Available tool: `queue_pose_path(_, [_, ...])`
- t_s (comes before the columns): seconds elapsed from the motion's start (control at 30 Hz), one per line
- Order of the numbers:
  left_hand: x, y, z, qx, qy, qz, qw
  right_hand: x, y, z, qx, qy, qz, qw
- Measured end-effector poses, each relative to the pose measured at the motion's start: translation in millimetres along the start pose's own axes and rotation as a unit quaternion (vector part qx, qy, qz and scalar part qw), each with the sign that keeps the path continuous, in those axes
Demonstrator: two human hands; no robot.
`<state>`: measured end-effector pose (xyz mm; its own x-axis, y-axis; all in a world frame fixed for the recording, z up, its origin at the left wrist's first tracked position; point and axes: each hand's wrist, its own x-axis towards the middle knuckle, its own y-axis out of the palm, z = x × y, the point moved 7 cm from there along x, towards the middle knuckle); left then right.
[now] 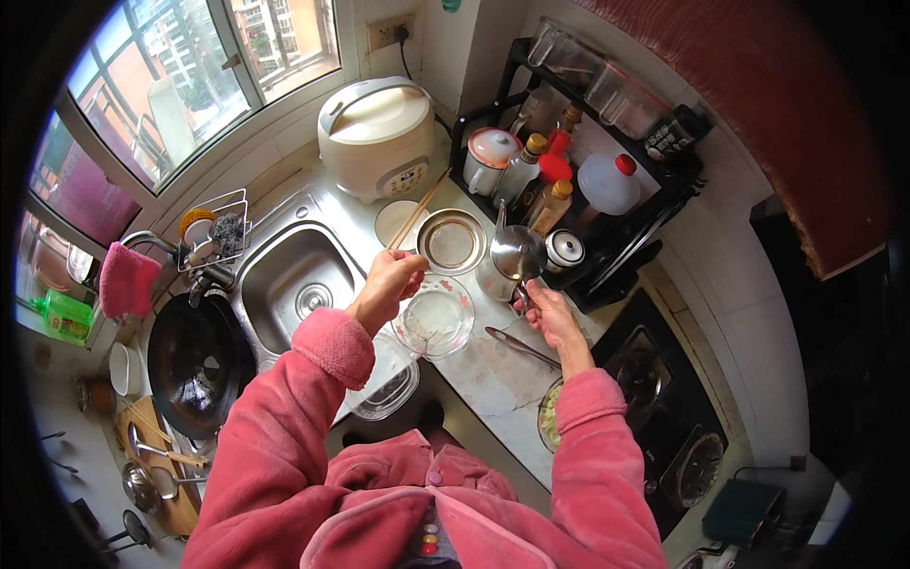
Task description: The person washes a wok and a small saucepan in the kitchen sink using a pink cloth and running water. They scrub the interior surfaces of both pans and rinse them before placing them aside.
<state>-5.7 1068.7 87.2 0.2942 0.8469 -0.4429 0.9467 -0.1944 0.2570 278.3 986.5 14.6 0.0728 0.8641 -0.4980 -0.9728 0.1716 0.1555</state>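
Note:
My left hand (pixel 389 288) pinches the lower left rim of a round, shallow metal dish or lid (pixel 451 242), whose inner face has brownish stains. It overlaps a pale round plate or lid (pixel 396 220) and the far edge of a clear glass bowl (pixel 435 316) with a pinkish pattern. Wooden chopsticks (pixel 425 206) slant across the pale round piece; their near ends pass behind my left hand. My right hand (pixel 546 313) is closed around the handle of a shiny metal pot (pixel 493 281) with a thin spout. Below lies a dark-handled utensil (pixel 519 345).
Left is a steel sink (pixel 284 284), with a black wok (pixel 201 366) beside it. A rice cooker (pixel 377 135) stands behind. A black rack (pixel 512 114) holds bottles and jars. Right are a gas hob (pixel 654 398) and a bowl of chopped greens (pixel 549 419). Plastic containers (pixel 387 387) sit at the counter edge.

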Motion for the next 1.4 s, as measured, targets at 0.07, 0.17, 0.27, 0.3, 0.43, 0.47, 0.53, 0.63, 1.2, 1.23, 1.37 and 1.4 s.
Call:
queue_pose_path(0.07, [11,2,-2,0.016,-0.001,-0.009,1.0,0,-2,-2,0.009,-0.002,0.004,1.0])
queue_pose_path(0.17, [19,8,-8,0.026,0.002,-0.002,1.0,-3,-1,-3,0.031,-0.004,0.007,0.999])
queue_pose_path(0.27, [22,14,-13,0.029,0.003,0.01,1.0,-1,-1,-6,0.027,-0.011,-0.003,1.0])
queue_pose_path(0.3, [24,17,-15,0.029,0.002,0.016,0.999,-2,-2,-6,0.023,-0.014,-0.008,1.0])
queue_pose_path(0.43, [31,27,-17,0.05,0.003,0.008,0.999,-1,-2,-9,0.021,-0.025,-0.023,0.999])
queue_pose_path(0.47, [34,29,-16,0.055,0.003,0.006,0.998,-1,-3,-10,0.02,-0.026,-0.028,0.999])
queue_pose_path(0.53, [39,30,-15,0.063,0.005,0.002,0.998,1,-2,-13,0.017,-0.029,-0.034,0.999])
queue_pose_path(0.63, [42,39,-16,0.073,0.006,0.008,0.997,1,0,-13,0.028,-0.036,-0.05,0.998])
queue_pose_path(1.2, [68,90,5,0.121,-0.011,0.051,0.991,-8,-6,-36,0.255,-0.017,-0.138,0.957])
queue_pose_path(1.23, [71,92,8,0.127,-0.014,0.054,0.99,-6,-7,-37,0.254,-0.02,-0.134,0.958])
queue_pose_path(1.37, [80,101,18,0.142,-0.022,0.062,0.988,6,-18,-52,0.246,-0.04,-0.101,0.963])
queue_pose_path(1.4, [82,102,21,0.142,-0.027,0.064,0.987,7,-18,-52,0.244,-0.046,-0.087,0.965])
